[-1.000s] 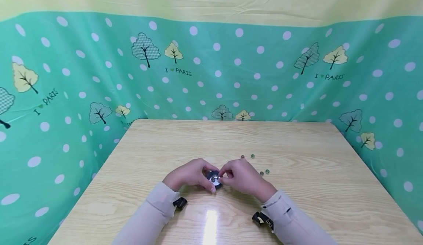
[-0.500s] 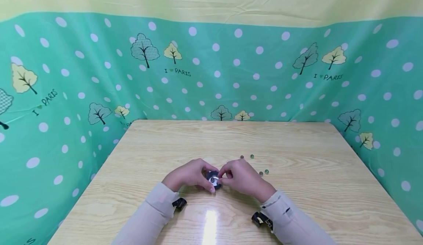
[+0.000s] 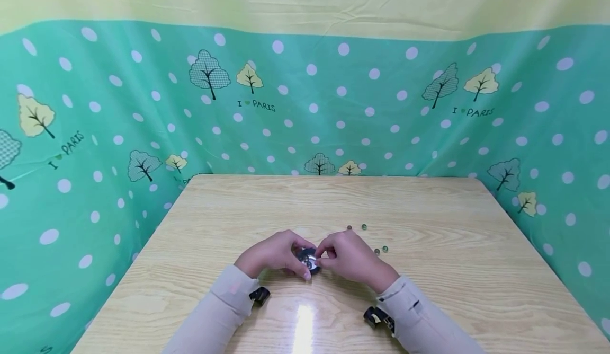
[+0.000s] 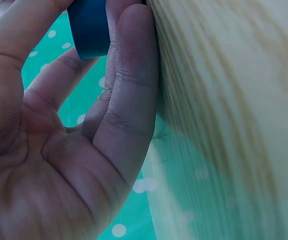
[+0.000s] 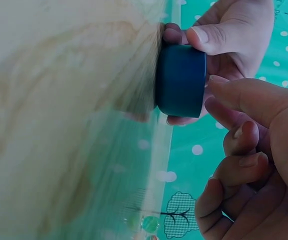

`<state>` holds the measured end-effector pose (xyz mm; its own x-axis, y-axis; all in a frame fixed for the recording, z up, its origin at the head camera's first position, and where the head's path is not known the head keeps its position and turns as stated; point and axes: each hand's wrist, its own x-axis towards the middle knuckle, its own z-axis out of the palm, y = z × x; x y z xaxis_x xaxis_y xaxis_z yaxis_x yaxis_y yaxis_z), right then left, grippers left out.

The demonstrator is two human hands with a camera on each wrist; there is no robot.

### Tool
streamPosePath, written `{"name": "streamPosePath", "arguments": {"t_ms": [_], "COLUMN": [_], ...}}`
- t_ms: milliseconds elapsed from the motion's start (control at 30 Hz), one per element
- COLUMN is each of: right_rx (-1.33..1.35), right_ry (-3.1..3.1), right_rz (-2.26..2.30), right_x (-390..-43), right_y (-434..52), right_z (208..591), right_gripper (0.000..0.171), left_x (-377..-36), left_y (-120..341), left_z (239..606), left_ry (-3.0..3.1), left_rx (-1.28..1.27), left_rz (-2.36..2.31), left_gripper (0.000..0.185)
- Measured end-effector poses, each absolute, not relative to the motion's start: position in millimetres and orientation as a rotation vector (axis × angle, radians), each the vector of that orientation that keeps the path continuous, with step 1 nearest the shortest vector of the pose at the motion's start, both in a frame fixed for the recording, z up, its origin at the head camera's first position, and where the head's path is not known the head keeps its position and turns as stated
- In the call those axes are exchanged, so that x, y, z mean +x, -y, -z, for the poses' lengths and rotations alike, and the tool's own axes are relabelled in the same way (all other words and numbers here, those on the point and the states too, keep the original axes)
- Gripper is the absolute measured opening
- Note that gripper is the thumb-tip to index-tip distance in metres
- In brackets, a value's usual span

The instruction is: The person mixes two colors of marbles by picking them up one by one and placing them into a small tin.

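While both hands meet mid-table in the head view, left hand [image 3: 272, 253] and right hand [image 3: 347, 256] pinch a small round cup [image 3: 308, 259], its inside shiny and mostly hidden. Four glass beads [image 3: 380, 249] lie at 2 o'clock on the wood-grain table [image 3: 429, 290].
Left wrist: fingers curl on the cup's [image 4: 89, 27] smooth blue wall, top cut off.
Right wrist: short blue cylinder [image 5: 180, 80] on the table, thumb on its rim; beads [image 5: 146, 223] blurred.

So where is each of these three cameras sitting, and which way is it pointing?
Head: worn on the head, looking forward and down at the wooden table; both sleeves, left hand and right hand show.
Left wrist: beside the left palm, looking along the fingers gripping a small blue tub.
Right wrist: beside the right hand, facing the tub and marbles on the table.
All three views share the tub and the green dotted cloth.
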<state>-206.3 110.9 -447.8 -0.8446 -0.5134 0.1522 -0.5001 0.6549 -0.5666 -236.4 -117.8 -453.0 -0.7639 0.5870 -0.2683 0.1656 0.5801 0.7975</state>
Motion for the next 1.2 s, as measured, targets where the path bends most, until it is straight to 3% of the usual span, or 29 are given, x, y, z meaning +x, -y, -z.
{"name": "streamPosePath", "arguments": {"t_ms": [800, 1200], "right_rx": [-0.650, -0.494], "right_ry": [-2.865, -2.797], "right_rz": [0.901, 0.817], "right_x": [-214.1, -220.1], "right_y": [-171.1, -189.8], "right_z": [435.6, 431.7], "right_gripper": [0.005, 0.013], "left_x": [-238.2, -237.0], "left_y": [115.2, 115.0], "left_z": [455.0, 455.4], "left_ry": [-2.317, -2.307], "left_rx": [0.583, 0.558], "left_rz": [-1.081, -1.114], "left_gripper": [0.054, 0.056]}}
